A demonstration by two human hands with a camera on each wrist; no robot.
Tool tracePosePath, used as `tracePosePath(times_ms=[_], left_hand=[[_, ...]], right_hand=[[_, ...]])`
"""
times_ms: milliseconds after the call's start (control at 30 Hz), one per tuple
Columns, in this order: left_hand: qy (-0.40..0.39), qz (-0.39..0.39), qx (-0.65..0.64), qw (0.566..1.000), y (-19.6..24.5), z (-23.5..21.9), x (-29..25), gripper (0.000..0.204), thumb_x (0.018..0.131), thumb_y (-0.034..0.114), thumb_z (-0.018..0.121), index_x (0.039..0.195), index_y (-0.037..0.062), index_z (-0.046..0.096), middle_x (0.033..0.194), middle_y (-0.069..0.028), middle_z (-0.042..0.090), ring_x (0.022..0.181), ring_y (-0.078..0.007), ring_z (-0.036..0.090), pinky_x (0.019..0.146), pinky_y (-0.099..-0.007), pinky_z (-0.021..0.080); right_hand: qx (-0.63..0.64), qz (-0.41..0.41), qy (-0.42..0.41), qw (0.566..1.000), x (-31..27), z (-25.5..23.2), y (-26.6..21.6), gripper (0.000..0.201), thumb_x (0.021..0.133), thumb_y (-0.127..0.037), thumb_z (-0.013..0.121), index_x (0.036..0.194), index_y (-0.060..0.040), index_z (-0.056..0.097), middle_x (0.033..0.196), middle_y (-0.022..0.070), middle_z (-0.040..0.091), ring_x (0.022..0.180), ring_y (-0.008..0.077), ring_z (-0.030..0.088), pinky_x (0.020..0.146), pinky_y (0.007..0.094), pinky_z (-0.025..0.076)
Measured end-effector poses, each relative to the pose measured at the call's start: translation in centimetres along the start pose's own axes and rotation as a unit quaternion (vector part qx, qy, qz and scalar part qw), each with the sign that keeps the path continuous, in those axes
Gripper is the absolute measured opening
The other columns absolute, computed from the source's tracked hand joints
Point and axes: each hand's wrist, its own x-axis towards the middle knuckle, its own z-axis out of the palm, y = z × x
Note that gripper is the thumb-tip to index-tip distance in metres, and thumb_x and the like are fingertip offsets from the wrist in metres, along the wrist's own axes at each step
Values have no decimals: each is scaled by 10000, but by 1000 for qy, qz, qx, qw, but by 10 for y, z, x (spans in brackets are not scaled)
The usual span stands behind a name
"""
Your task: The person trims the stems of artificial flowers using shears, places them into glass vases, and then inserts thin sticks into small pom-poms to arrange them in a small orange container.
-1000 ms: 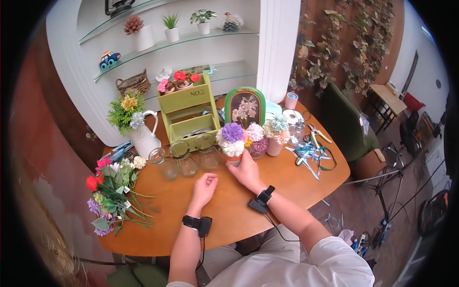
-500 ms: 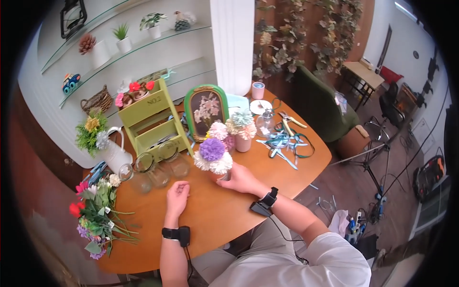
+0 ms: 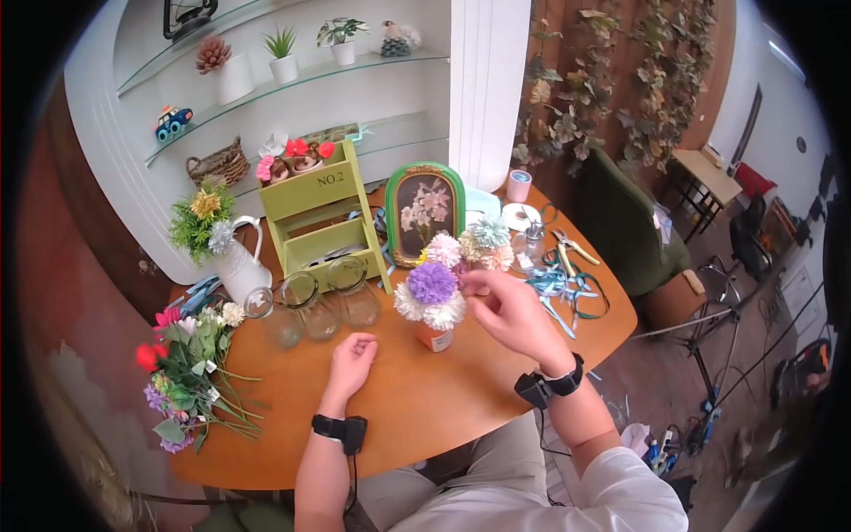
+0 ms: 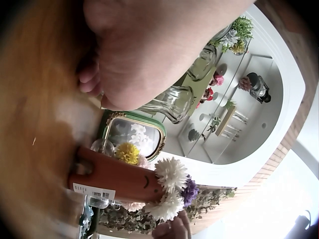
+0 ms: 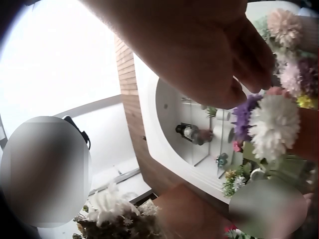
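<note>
A terracotta-coloured pot with a barcode label stands on the table, filled with white pompom flowers and a purple pompom flower. Beside the purple bloom is my right hand, its bent fingertips right at the flower's edge. The right wrist view shows that hand above the purple and white blooms, thumb and fingers apart. My left hand rests on the table left of the pot, fingers loosely curled and holding nothing. Behind the pot, other pastel pompom flowers stand close by.
Glass jars stand left of the pot. Loose artificial flowers lie at the table's left, near a white pitcher. A green wooden rack and a framed flower picture stand behind. Ribbons and pliers lie right.
My right hand has let go of the pot and risen to the right side of the blooms. The pot came nearer the table's front. My left hand stays on the table.
</note>
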Motion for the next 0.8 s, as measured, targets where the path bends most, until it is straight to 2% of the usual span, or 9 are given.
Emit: tracePosePath(times_ms=[100, 200, 233, 367, 467, 500, 667, 733, 800], left_hand=[[-3, -3, 9, 1000, 9, 0, -1, 169, 990, 108, 719, 1104, -17, 720, 833, -10, 689, 741, -85, 637, 678, -255, 553], [-3, -12, 9, 1000, 22, 0, -4, 169, 993, 100, 714, 1111, -21, 713, 855, -11, 692, 749, -87, 641, 684, -253, 554], [-4, -16, -4, 1000, 19, 0, -4, 167, 995, 97, 712, 1113, -21, 711, 865, -12, 694, 751, -88, 642, 686, -252, 554], [-7, -32, -4, 999, 20, 0, -4, 156, 1004, 89, 702, 1120, -15, 710, 894, -13, 696, 756, -84, 639, 691, -245, 552], [-7, -36, -17, 999, 16, 0, -2, 150, 1009, 90, 699, 1118, -11, 712, 889, -7, 696, 746, -76, 633, 679, -239, 548], [-10, -40, -19, 999, 15, 0, -1, 148, 1009, 92, 700, 1116, -10, 713, 886, -6, 695, 745, -74, 633, 674, -237, 545], [-3, -46, -19, 999, 1, -1, 0, 140, 1013, 108, 704, 1096, -3, 723, 848, 6, 689, 723, -67, 628, 650, -233, 536], [1, -45, -11, 999, 1, -1, 2, 132, 1014, 115, 705, 1079, 2, 729, 820, 14, 681, 710, -63, 622, 647, -232, 535], [5, -49, -3, 999, 4, 0, 2, 127, 1013, 118, 707, 1065, 6, 734, 797, 19, 676, 699, -59, 617, 643, -233, 533]], right_hand=[[-93, -101, 24, 990, 19, -9, -27, 386, 921, -180, 721, 1291, -83, 674, 1042, 118, 706, 870, 316, 728, 763, 440, 590], [-159, -171, 0, 972, 33, -4, -35, 391, 907, -210, 728, 1277, -93, 680, 1050, 131, 685, 882, 349, 732, 763, 467, 599], [-189, -187, -12, 964, 36, 1, -29, 355, 878, -189, 713, 1215, -82, 685, 1038, 144, 676, 877, 369, 725, 749, 480, 600], [-228, -189, -27, 955, 52, 12, -25, 222, 846, -118, 680, 1058, -56, 663, 953, 140, 647, 801, 371, 701, 687, 474, 591], [-235, -166, -45, 957, 60, 15, -17, 245, 865, -169, 704, 1099, -98, 692, 1014, 120, 666, 815, 374, 699, 694, 475, 576], [-228, -160, -50, 959, 62, 14, -18, 212, 859, -166, 704, 1052, -83, 678, 999, 125, 666, 822, 376, 698, 691, 483, 568], [-216, -161, -68, 961, 68, 3, -27, 205, 840, -161, 715, 1017, -70, 664, 953, 125, 668, 830, 376, 695, 697, 483, 560], [-216, -180, -39, 959, 68, 1, -28, 205, 825, -143, 722, 1007, -68, 664, 945, 121, 667, 817, 376, 693, 692, 473, 561], [-163, -196, -6, 967, 70, -7, -33, 188, 852, -148, 728, 1009, -81, 651, 905, 119, 642, 759, 357, 697, 650, 465, 564]])
